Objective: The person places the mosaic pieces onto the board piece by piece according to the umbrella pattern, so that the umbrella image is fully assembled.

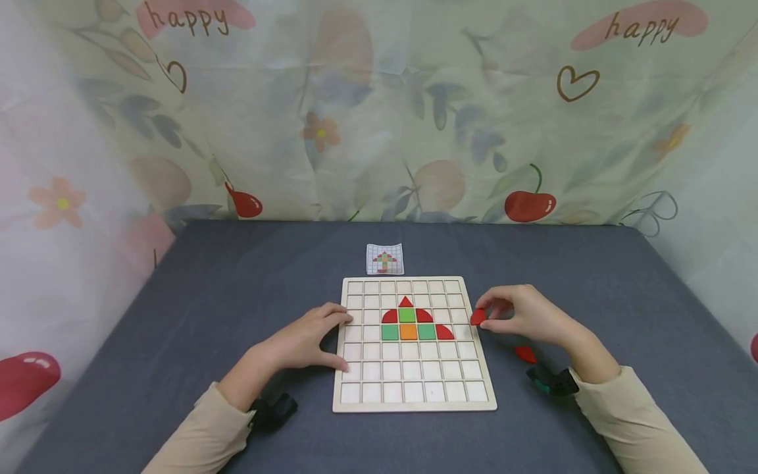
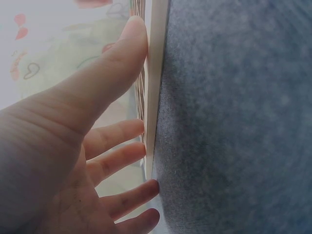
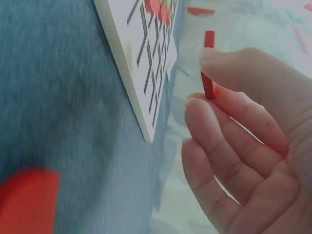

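A pale wooden grid board (image 1: 414, 392) lies on the dark cloth, with red, green and orange pieces set in its upper middle squares. My right hand (image 1: 527, 315) pinches a red quarter-round piece (image 1: 478, 317) between thumb and fingers, just off the board's right edge. In the right wrist view that red piece (image 3: 209, 66) shows edge-on. My left hand (image 1: 308, 339) rests on the board's left edge, its fingers spread and thumb apart; the left wrist view shows the thumb (image 2: 131, 36) against the rim.
Another red piece (image 1: 525, 354) lies on the cloth right of the board, near the right wrist's black strap (image 1: 551, 382). A small pattern card (image 1: 385, 259) lies beyond the board's far edge. A printed curtain (image 1: 379, 131) hangs behind the table.
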Demonstrator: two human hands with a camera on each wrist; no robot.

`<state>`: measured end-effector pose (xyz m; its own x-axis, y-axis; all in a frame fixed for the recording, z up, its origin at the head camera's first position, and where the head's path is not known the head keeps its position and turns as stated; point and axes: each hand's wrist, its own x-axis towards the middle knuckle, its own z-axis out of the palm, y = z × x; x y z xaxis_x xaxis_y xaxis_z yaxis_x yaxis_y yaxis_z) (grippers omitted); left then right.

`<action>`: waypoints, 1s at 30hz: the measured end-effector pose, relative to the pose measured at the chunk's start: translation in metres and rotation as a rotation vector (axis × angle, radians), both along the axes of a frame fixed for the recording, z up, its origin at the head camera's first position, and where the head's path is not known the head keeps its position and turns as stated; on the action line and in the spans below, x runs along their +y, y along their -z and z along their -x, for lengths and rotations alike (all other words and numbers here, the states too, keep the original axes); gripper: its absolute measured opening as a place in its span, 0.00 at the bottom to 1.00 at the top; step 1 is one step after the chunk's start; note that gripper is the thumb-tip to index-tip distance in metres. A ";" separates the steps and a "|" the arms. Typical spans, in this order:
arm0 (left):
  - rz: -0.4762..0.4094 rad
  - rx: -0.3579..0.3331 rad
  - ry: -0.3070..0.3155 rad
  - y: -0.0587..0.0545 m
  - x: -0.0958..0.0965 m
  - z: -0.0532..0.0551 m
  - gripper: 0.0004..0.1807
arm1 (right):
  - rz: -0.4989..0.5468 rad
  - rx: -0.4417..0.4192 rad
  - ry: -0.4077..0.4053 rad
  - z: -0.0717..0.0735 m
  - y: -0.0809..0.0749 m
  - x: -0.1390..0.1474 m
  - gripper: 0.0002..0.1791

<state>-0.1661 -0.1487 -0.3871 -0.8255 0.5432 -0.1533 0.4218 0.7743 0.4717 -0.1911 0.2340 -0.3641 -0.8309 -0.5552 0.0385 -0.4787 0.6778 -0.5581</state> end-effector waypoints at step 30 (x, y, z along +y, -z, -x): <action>-0.006 -0.013 0.000 0.000 0.000 -0.001 0.45 | 0.030 -0.016 0.000 -0.001 -0.002 -0.071 0.13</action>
